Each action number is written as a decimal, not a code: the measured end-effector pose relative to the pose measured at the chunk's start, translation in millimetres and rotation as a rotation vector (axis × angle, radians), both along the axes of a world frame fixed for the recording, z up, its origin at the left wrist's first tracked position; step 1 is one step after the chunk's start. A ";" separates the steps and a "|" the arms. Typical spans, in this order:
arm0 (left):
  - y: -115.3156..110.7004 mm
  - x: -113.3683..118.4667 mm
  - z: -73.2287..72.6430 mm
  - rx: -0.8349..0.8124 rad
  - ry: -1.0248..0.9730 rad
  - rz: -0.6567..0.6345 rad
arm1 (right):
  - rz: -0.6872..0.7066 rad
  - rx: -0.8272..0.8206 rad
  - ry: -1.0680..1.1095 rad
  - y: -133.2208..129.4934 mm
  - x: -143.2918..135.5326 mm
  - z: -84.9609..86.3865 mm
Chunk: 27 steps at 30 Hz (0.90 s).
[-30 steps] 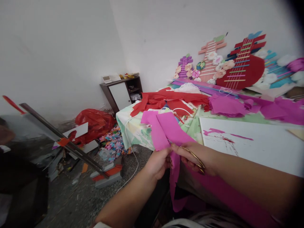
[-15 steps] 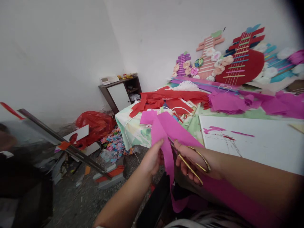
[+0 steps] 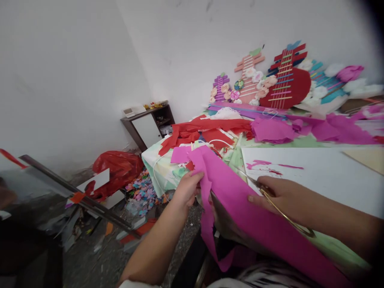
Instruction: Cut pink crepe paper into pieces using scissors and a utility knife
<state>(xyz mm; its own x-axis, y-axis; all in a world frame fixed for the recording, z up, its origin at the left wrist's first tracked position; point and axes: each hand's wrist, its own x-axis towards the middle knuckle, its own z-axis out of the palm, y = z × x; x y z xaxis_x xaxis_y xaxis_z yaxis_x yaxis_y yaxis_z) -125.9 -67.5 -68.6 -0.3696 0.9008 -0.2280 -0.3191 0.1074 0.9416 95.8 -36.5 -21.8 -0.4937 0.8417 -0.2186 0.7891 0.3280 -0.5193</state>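
Observation:
My left hand (image 3: 187, 189) pinches the edge of a long magenta paper sheet (image 3: 237, 192) near its upper end. A narrow, ragged strip (image 3: 207, 224) of the same paper hangs below those fingers and curls toward my lap. My right hand (image 3: 279, 196) holds gold-handled scissors (image 3: 286, 218), their blades pointing up and left beyond the sheet's right edge. The thumb of that hand rests on the magenta sheet. The wide part of the paper slopes down to the right across my lap.
A cloth-covered table (image 3: 156, 168) bears red paper (image 3: 207, 126), crumpled magenta paper (image 3: 273, 130) and a white board (image 3: 324, 176). Decorated lute-like shapes (image 3: 295, 88) lean on the wall. On the floor lie a red plastic bag (image 3: 118, 168) and colourful scraps (image 3: 144, 194). A dark cabinet (image 3: 147, 128) stands behind.
My right hand has moved right with the scissors, taking the blades away from the cut between strip and sheet. My left hand still pinches the paper. The view has shifted slightly.

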 end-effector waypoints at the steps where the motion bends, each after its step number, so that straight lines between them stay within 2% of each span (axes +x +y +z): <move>1: -1.5 0.5 0.0 0.011 0.000 0.017 | -0.015 0.136 -0.080 3.3 2.8 -3.4; 4: -4.7 0.7 -0.3 0.085 0.008 0.065 | -0.053 0.336 -0.221 6.4 2.6 -14.0; 7: -4.5 1.0 -0.9 0.145 -0.004 0.115 | -0.003 0.390 -0.185 0.2 -6.6 -19.1; 10: -1.6 4.1 0.0 0.213 -0.059 0.160 | 0.035 0.336 -0.138 -4.7 -15.3 -19.4; 15: 4.5 16.2 7.4 0.304 -0.182 0.208 | -0.042 0.253 -0.055 5.2 -8.7 -14.1; 19: 11.9 29.7 15.8 0.339 -0.287 0.159 | -0.059 0.161 0.064 18.4 9.5 -8.1; 22: 21.0 41.8 20.0 0.340 -0.354 0.112 | -0.128 0.099 0.097 24.1 19.0 -10.3; 27: 33.2 61.3 20.3 0.295 -0.418 0.064 | -0.184 0.187 0.043 26.3 22.4 -20.1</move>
